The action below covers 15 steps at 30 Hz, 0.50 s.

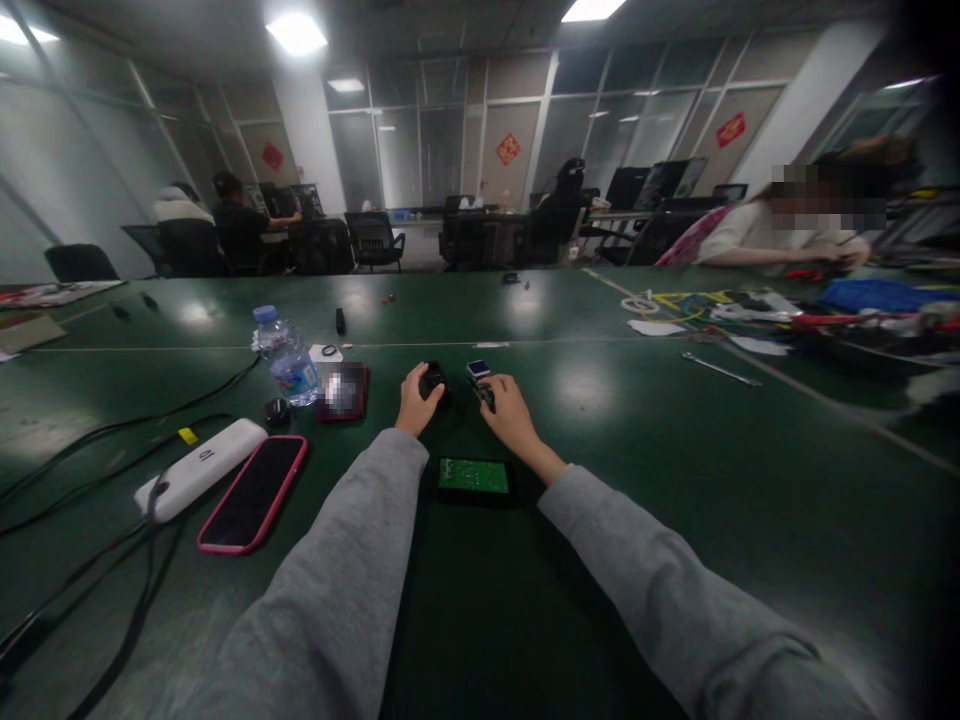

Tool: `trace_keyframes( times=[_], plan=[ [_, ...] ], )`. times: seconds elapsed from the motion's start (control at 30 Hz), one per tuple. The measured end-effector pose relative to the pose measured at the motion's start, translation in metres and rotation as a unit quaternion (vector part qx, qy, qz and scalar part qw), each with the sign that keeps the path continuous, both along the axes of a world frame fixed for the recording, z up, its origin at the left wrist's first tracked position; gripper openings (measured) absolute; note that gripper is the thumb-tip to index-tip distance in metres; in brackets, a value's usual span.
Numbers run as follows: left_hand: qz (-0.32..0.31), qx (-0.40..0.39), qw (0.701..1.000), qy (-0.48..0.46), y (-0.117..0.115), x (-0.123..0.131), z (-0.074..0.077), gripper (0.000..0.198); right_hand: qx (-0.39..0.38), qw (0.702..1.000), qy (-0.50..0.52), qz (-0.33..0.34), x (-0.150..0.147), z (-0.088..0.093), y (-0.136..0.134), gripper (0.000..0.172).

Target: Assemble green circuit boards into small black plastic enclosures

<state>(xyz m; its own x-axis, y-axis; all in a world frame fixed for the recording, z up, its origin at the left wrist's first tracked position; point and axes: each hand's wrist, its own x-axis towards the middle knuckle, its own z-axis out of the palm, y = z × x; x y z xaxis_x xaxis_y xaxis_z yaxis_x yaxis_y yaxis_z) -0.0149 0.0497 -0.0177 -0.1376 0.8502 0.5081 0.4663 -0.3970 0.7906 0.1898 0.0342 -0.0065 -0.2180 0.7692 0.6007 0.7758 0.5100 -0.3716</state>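
Note:
My left hand (416, 402) is closed around a small black box-like object (433, 376), thumb on its near side. Beside it, my right hand (510, 412) grips a small circuit board (481, 388) between thumb and fingers. At the board's far end sits a small module with a dark screen and pale edge (478, 368). Nearer to me, between my forearms, a black case (475, 497) lies flat with a green circuit board (474, 475) showing inside it. Neither hand touches the case.
On the left are a water bottle (286, 360), a dark red-edged flat item (343, 392), a white power strip (202, 468), a pink-cased phone (255, 495) and black cables. At right lie a wrench (721, 370) and tangled wires (697, 305). A person (787, 225) sits at the far right.

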Motion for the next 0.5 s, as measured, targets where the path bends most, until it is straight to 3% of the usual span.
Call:
trace_keyframes(
  times=[0.17, 0.33, 0.5],
  plan=[
    [0.000, 0.007, 1.000, -0.005, 0.000, 0.000, 0.000, 0.047, 0.000, 0.999, 0.036, -0.016, 0.003, -0.005, 0.007, 0.035],
    [0.003, 0.008, 1.000, 0.000, -0.003, 0.001, 0.003, 0.045, -0.047, 0.993, 0.103, -0.020, 0.003, -0.008, 0.015, 0.048],
    [-0.009, -0.009, 0.999, -0.030, -0.004, -0.001, 0.005, 0.045, -0.100, 0.985, 0.143, -0.002, 0.014, 0.003, 0.007, 0.040]
  ],
)
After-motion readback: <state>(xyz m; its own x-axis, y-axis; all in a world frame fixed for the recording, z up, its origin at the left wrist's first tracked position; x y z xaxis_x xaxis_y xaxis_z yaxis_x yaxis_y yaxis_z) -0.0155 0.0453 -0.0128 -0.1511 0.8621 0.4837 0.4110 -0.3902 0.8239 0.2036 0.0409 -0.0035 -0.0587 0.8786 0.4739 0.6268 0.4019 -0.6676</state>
